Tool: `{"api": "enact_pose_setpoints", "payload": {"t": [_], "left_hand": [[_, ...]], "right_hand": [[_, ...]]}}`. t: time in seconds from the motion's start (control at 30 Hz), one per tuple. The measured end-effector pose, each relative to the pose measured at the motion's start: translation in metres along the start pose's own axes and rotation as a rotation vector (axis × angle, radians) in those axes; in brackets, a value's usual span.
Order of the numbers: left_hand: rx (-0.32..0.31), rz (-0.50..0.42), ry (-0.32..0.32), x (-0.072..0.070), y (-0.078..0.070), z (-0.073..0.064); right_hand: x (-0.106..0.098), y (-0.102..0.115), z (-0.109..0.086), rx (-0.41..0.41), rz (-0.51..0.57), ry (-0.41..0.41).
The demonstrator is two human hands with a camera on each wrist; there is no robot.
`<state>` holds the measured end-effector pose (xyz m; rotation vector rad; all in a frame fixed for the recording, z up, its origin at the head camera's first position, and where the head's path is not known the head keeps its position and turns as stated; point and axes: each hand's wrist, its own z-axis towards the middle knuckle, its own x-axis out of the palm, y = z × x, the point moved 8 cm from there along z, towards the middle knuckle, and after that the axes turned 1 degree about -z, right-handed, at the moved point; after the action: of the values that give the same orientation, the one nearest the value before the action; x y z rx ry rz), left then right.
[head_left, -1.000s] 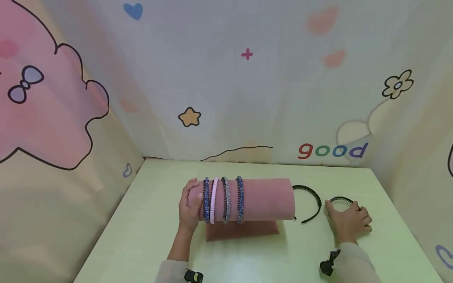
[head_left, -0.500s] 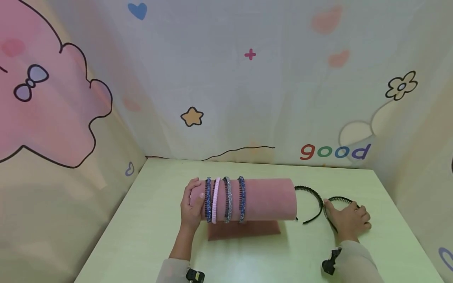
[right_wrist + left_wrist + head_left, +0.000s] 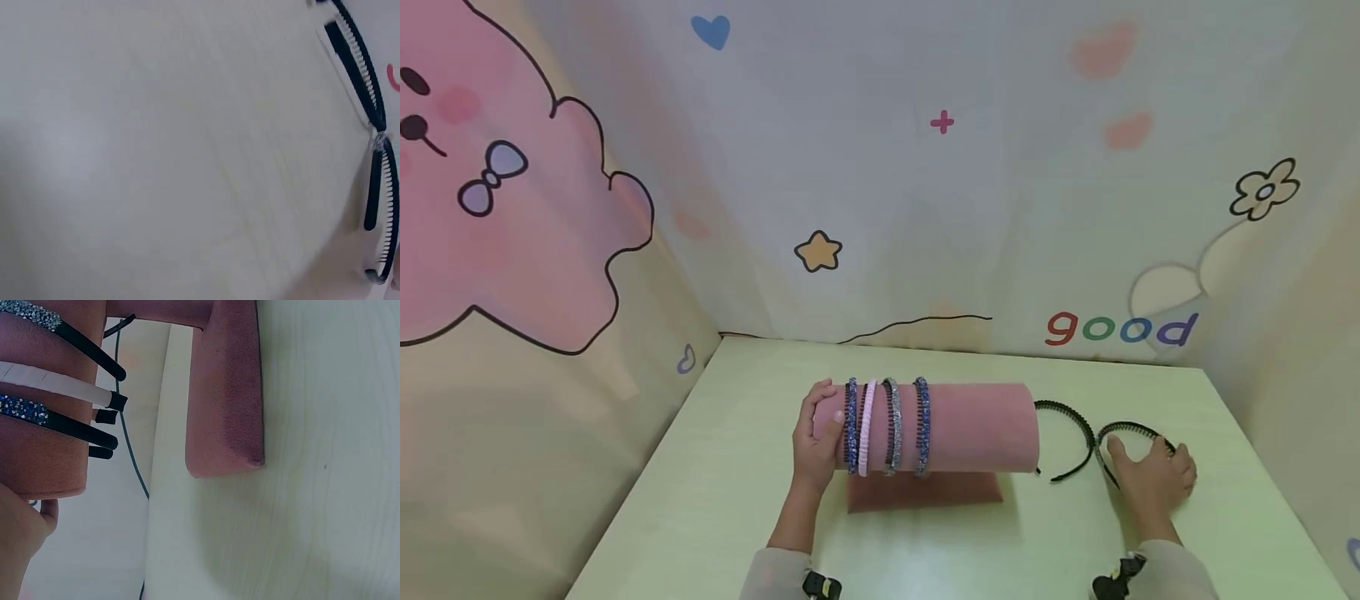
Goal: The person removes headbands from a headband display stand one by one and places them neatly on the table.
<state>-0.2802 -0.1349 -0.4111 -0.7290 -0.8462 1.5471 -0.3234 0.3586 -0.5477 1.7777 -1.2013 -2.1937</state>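
A pink velvet headband stand (image 3: 977,427) bears two blue glittery headbands (image 3: 924,427), a pale pink headband (image 3: 867,429) and a silver glittery headband (image 3: 896,425). My left hand (image 3: 814,446) grips the stand's left end, thumb in front and fingers over the top. To the right, two dark toothed headbands lie on the table with their curves meeting: a left one (image 3: 1087,429) and a right one (image 3: 1129,426). My right hand (image 3: 1153,483) lies over the right one, its thumb apart from the band and its fingers overlapping the right side.
The pale table (image 3: 760,358) extends around the stand, its left and right edges sloping toward the back. Printed fabric walls (image 3: 880,208) rise behind and at both sides. The stand's pink base (image 3: 225,419) sits under the roll in the left wrist view.
The right dark headband has moved left until it meets the other one. My right thumb has come away from its left side. The left hand keeps its hold; the head view has shifted slightly.
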Motion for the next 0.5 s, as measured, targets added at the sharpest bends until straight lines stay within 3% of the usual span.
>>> {"api": "enact_pose_setpoints", "payload": {"t": [0.23, 0.5], "left_hand": [[-0.014, 0.001, -0.011, 0.001, 0.001, -0.001], [-0.014, -0.001, 0.000, 0.000, 0.001, 0.001]], "right_hand": [[-0.008, 0.023, -0.029, -0.088, 0.161, -0.063], [-0.024, 0.066, -0.051, -0.248, 0.280, -0.045]]}}
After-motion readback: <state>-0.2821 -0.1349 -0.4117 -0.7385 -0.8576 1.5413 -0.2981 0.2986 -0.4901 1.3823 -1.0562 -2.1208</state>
